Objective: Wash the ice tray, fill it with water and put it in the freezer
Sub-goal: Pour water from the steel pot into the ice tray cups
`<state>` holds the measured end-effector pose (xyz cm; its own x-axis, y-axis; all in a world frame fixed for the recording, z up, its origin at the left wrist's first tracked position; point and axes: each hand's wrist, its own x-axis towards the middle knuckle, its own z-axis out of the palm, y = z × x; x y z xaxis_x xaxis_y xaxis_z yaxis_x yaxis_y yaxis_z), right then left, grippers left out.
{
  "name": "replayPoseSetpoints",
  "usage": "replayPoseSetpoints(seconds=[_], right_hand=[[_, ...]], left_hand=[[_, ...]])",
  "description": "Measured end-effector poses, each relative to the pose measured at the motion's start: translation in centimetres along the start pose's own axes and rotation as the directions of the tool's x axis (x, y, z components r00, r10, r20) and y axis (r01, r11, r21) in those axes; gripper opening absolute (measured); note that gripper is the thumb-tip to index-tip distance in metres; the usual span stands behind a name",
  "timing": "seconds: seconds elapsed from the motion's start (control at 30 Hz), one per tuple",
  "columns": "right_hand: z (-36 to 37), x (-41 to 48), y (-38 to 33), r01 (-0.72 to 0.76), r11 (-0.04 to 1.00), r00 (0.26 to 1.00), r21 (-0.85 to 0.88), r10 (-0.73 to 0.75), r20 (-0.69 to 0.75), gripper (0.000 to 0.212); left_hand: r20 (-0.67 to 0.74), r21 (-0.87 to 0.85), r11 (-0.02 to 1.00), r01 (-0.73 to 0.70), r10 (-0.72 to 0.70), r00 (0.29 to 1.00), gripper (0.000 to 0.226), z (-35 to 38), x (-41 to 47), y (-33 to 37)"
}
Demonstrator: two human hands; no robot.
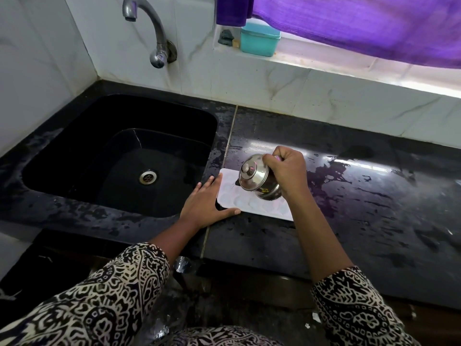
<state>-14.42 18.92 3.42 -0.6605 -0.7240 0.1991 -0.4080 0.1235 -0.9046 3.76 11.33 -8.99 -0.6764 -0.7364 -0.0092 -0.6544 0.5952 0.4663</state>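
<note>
The white ice tray point(252, 203) lies flat on the wet black counter point(349, 221), just to the right of the sink point(119, 156), its near left corner almost at the seam between the two slabs. Its long axis runs from about ten o'clock to four o'clock, so the far end points toward the sink's back corner and the near end toward the person's right side.

The left hand point(207, 203) lies open and flat, palm down, fingers stretched toward twelve o'clock along the tray's short left edge and thumb pressed along its near edge, pinning that corner against the counter. The right hand point(287, 173) is clenched around a small steel pot point(257, 181), tipped so its lidded top faces ten o'clock and hangs over the tray's middle. I cannot tell whether water is running out of it; no stream shows.

To my eye this is the filling step. The tap point(147, 26) stands well off at eleven o'clock, apparently dry. The left hand is nearer the tray and already on it; the right, at its one o'clock side, would have to work the pot along that long axis to reach every hollow. A full tray will slosh when lifted, so both ends want support.
</note>
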Motion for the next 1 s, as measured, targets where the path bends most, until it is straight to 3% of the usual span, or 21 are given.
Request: replayPoseSetpoints(seconds=[0.53, 0.8, 1.0], right_hand=[[0.3, -0.3, -0.1, -0.056, 0.995, 0.998, 0.077, 0.057, -0.006, 0.039], [-0.7, -0.4, 0.1, -0.250, 0.863, 0.960, 0.439, 0.279, -0.001, 0.038], [-2.0, -0.4, 0.9, -0.230, 0.855, 0.957, 0.464, 0.286, -0.053, 0.044]], left_hand=[[0.000, -0.014, 1.000, 0.000, 0.000, 1.000, 0.124, -0.1, -0.1, 0.1], [0.001, -0.014, 1.000, -0.005, 0.005, 1.000, 0.124, -0.2, -0.1, 0.1], [0.002, -0.008, 1.000, -0.007, 0.007, 1.000, 0.125, -0.1, -0.1, 0.0]])
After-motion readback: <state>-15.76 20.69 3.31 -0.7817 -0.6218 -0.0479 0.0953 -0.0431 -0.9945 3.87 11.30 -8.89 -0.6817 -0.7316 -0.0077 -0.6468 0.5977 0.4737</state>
